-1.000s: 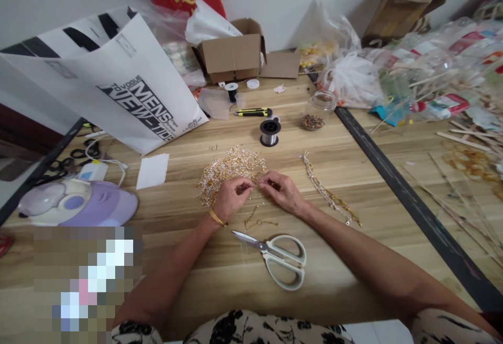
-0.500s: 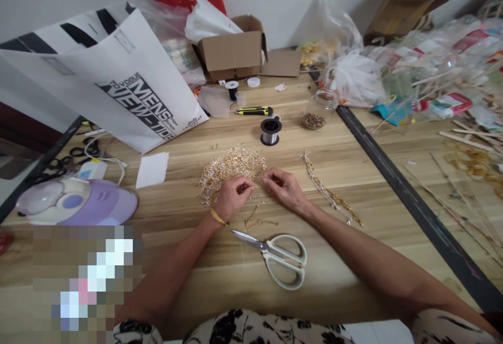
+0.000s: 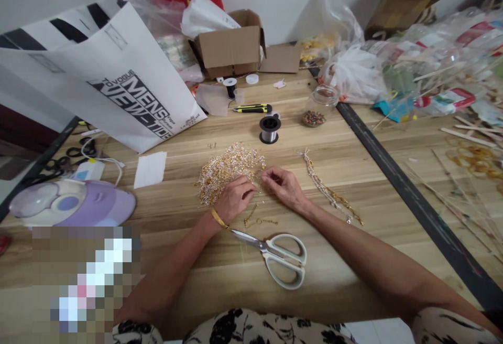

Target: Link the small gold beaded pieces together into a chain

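Note:
My left hand (image 3: 237, 196), with a gold bangle (image 3: 219, 218) at the wrist, is closed in a pinch at the right edge of a pile of gold and clear beads (image 3: 226, 168). What its fingertips hold is too small to name. Close by on the right, my right hand (image 3: 282, 184) is also pinched, its fingertips pointing at the left ones; the thing between them is not clear. Below the hands lies a short gold chain (image 3: 259, 222). White-handled scissors (image 3: 271, 255) rest nearer me. Gold and silver chains (image 3: 324, 192) lie right of my right hand.
A spool of wire (image 3: 269, 131), a yellow-black cutter (image 3: 252, 108) and a jar of beads (image 3: 316, 113) stand beyond the hands. At left are a white paper bag (image 3: 129, 87) and a purple device (image 3: 94, 200). A dark strip (image 3: 401, 176) crosses the table on the right.
My left hand has turned slightly, its fingers lowered and drawn together more. My right hand is nearly still. The whole view has shifted a little.

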A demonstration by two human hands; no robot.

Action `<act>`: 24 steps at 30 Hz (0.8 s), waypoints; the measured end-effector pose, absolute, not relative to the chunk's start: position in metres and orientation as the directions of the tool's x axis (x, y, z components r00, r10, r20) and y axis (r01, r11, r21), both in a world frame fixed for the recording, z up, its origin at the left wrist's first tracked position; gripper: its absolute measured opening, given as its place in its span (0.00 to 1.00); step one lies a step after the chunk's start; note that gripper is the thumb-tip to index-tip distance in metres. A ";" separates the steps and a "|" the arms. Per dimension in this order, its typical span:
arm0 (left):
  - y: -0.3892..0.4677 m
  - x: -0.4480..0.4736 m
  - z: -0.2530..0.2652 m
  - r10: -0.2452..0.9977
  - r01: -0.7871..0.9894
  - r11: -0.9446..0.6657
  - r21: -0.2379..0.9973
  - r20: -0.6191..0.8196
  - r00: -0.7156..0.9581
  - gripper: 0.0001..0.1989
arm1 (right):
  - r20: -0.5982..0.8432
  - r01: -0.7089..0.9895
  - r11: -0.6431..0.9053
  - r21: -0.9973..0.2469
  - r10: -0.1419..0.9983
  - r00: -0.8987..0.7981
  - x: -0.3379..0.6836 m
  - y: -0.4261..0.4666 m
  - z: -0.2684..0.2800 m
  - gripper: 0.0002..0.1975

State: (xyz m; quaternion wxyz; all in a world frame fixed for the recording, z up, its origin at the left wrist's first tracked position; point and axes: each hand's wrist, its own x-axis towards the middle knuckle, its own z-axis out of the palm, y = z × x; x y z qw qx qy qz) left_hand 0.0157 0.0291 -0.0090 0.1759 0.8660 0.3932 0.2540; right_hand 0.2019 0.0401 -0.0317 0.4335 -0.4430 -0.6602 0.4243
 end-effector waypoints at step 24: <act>0.029 0.018 -0.006 0.783 0.617 -0.610 0.498 0.257 0.566 0.07 | 0.206 0.229 0.261 -0.938 0.949 -0.238 0.202 0.040 -0.032 0.08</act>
